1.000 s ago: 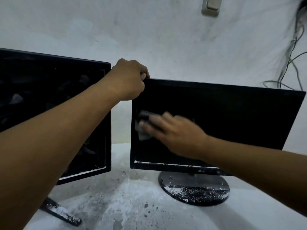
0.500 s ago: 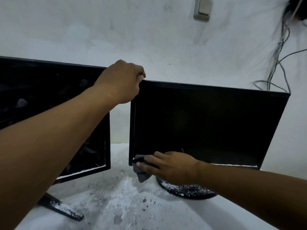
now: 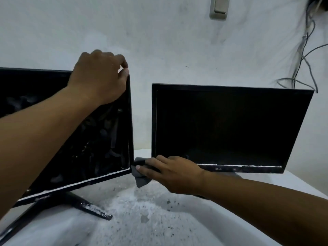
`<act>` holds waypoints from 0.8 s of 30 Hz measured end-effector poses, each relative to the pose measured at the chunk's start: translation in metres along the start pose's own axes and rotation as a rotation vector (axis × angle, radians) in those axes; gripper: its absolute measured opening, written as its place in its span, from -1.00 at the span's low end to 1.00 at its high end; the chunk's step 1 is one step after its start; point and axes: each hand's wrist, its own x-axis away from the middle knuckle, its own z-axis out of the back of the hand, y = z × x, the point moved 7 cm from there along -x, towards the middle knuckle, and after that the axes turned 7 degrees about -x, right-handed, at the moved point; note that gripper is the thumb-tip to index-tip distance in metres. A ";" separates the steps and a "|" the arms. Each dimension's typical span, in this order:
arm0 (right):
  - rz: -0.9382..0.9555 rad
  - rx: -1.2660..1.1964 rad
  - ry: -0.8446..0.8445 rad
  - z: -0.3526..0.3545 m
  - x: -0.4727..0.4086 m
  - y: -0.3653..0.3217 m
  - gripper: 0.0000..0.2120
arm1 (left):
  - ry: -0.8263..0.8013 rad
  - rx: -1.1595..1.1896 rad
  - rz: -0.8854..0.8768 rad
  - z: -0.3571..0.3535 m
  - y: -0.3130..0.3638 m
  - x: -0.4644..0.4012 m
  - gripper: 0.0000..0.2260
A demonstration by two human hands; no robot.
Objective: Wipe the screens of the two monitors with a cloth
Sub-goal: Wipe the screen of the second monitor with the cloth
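Two black monitors stand side by side against a white wall. The left monitor (image 3: pixel 99 139) is angled and its glossy screen shows smears and reflections. My left hand (image 3: pixel 99 77) grips its top right corner. The right monitor (image 3: pixel 227 125) faces me with a dark, even screen. My right hand (image 3: pixel 170 173) holds a small grey cloth (image 3: pixel 140 176) low in the gap between the two monitors, by the right monitor's bottom left corner and close to the left monitor's bottom right corner.
The monitors stand on a white, speckled and worn table top (image 3: pixel 150 219). The left monitor's black stand legs (image 3: pixel 88 208) spread across the table. Loose cables (image 3: pixel 301 55) hang down the wall at the right, and a wall switch (image 3: pixel 219 8) sits above.
My left hand let go of the right monitor's top left corner and took the left monitor's top right corner. My right hand slid the cloth down the right screen to its bottom left corner.
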 end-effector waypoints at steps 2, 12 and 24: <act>-0.027 0.004 0.036 0.005 -0.005 0.002 -0.17 | -0.011 -0.031 0.029 0.003 -0.014 0.006 -0.74; -0.113 0.054 0.213 0.042 -0.026 0.019 -0.13 | -0.081 -0.141 0.087 0.015 -0.067 0.027 -0.71; -0.089 0.093 0.313 0.072 -0.043 0.024 -0.28 | -0.156 -0.041 0.137 0.009 -0.087 0.034 -0.69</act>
